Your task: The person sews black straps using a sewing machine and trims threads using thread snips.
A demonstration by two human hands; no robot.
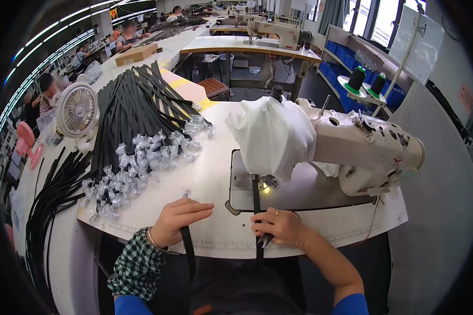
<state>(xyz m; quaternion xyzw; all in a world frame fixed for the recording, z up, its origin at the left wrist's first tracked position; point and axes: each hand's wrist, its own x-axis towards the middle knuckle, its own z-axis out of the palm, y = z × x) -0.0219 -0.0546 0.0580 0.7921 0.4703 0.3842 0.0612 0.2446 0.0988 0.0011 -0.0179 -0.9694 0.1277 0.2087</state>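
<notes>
My left hand is closed on a black strap, which hangs below it over the table's front edge. Past my fingers a small clear-wrapped end shows. A second length of black strap runs from under the sewing machine's needle area toward me. My right hand has its fingers closed around that length, and a pointed metal tool, perhaps thread snips, sticks out below them. The sewing machine has a white cloth draped over its head, and a small light glows near the needle.
A heap of black straps with plastic-wrapped ends covers the table's left side. More straps hang at far left beside a white fan. Thread cones stand right. People sit at the back left.
</notes>
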